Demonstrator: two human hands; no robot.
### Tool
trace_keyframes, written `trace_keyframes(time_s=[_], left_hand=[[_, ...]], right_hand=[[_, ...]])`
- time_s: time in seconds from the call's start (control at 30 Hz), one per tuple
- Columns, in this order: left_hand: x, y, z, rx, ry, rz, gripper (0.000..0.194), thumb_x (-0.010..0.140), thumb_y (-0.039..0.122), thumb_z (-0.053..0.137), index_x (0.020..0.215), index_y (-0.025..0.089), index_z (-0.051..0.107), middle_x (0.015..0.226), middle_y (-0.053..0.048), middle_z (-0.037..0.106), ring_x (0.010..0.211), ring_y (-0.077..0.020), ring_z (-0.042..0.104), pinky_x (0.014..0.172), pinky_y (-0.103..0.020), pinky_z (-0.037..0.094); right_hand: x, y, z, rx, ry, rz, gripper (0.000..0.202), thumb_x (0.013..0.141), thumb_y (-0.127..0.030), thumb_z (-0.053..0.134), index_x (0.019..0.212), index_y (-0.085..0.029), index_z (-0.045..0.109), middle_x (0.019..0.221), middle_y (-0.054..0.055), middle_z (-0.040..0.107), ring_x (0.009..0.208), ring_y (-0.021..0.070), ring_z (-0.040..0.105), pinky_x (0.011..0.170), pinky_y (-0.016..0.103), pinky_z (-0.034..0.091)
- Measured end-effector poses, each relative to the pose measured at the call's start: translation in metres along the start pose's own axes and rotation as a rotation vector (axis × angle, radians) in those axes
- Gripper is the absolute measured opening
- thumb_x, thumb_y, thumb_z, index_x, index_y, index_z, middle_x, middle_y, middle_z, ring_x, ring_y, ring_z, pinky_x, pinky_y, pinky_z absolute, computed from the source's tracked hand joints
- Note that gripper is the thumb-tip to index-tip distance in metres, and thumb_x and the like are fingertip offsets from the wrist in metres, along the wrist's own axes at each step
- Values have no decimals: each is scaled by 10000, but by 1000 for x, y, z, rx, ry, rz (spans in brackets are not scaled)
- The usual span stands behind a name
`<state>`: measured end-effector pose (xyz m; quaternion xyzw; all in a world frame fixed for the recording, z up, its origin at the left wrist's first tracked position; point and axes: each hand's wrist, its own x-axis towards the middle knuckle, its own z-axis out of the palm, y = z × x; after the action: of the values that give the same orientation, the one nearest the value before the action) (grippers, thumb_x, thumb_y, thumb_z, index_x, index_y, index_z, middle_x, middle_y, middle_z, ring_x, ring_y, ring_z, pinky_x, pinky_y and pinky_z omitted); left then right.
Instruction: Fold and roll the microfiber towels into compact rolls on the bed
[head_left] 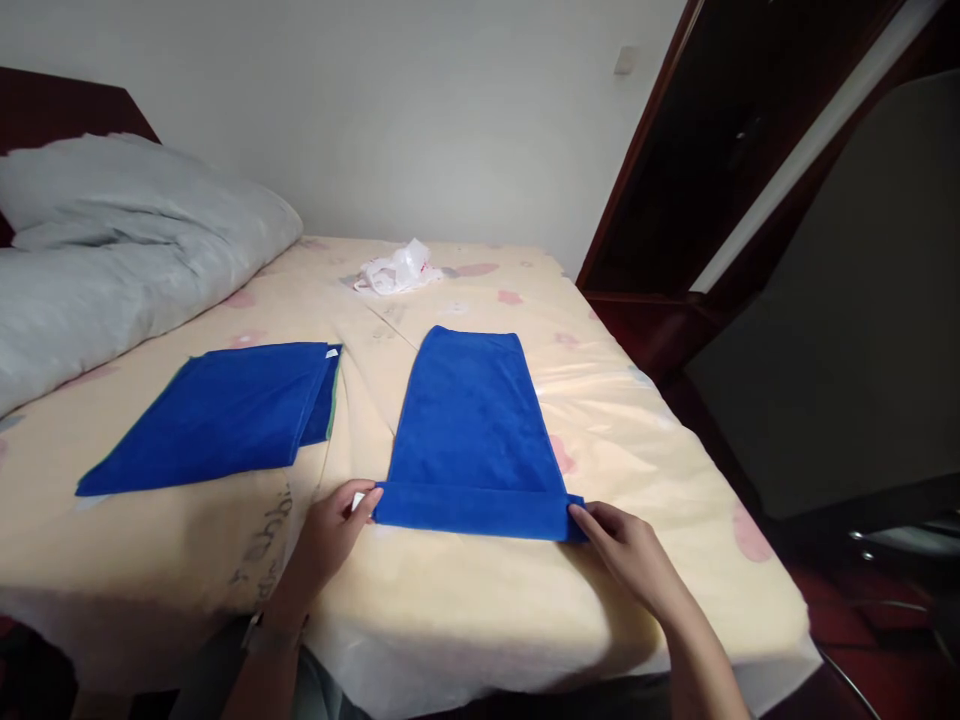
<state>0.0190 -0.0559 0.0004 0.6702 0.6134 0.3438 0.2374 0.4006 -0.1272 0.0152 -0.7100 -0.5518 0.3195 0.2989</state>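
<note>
A blue towel lies lengthwise on the bed, its near end turned over into a flat band. My left hand pinches the left end of that band, where a small white tag shows by the fingers. At the band's right end, my right hand grips the corner between thumb and fingers. To the left, apart from both hands, lies a stack of folded blue towels with green edging and a white tag at its upper right.
A crumpled white plastic bag sits toward the back of the cream patterned bed sheet. A grey quilt is heaped at the left. The bed meets a wall behind; its right edge drops beside dark furniture.
</note>
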Motion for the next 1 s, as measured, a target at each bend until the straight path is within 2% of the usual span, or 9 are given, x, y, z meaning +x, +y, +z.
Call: trace_keyframes(time_s=[0.07,0.13,0.27,0.4,0.47,0.6,0.8,1.0], left_hand=[[0,3,4,-6,-107,1,330,896,484,514,972,216,691,812,-9,729,733,-180,676,676,-251,505],[-2,8,7,11,-133,22,329,917,475,482,934,218,687,809,-4,716,754,-178,662,681,-245,487],[-5,12,10,126,-91,39,337,897,499,505,782,210,635,681,12,636,621,-156,579,590,-243,420],[-7,11,12,197,-31,61,344,882,495,518,692,210,549,639,22,567,588,-139,521,577,-243,390],[-9,12,13,172,-34,27,352,876,505,523,676,216,503,600,35,532,563,-135,520,555,-239,382],[-10,13,16,-55,-108,-52,308,872,506,533,764,237,430,567,67,534,555,-146,618,575,-234,437],[-9,21,19,-64,-50,-88,248,885,469,509,968,236,500,591,70,579,474,-155,617,547,-259,469],[-9,24,20,-27,-75,-29,283,890,472,493,919,218,615,699,11,658,533,-146,601,535,-245,467]], right_hand=[[4,6,2,-57,-29,43,405,896,-586,505,802,-234,683,778,23,715,762,242,651,662,294,441],[7,11,4,-69,-7,66,371,886,-580,522,895,-255,703,873,24,744,842,263,679,703,307,468],[10,14,6,-101,90,69,346,882,-551,524,929,-266,715,923,35,756,877,277,695,712,329,495],[11,13,10,-111,176,63,333,877,-528,529,927,-264,724,941,43,762,879,273,704,714,338,511],[12,13,12,-96,183,86,327,873,-528,536,951,-267,717,942,39,763,882,264,710,726,335,515],[14,12,15,-99,152,150,351,871,-554,531,1019,-279,693,922,39,763,900,268,711,753,347,510],[15,9,20,-124,137,155,399,870,-582,520,1123,-293,627,830,16,755,817,267,711,695,338,493],[19,15,28,82,159,133,493,834,-625,552,1085,-216,665,910,66,725,808,246,684,688,324,513]])
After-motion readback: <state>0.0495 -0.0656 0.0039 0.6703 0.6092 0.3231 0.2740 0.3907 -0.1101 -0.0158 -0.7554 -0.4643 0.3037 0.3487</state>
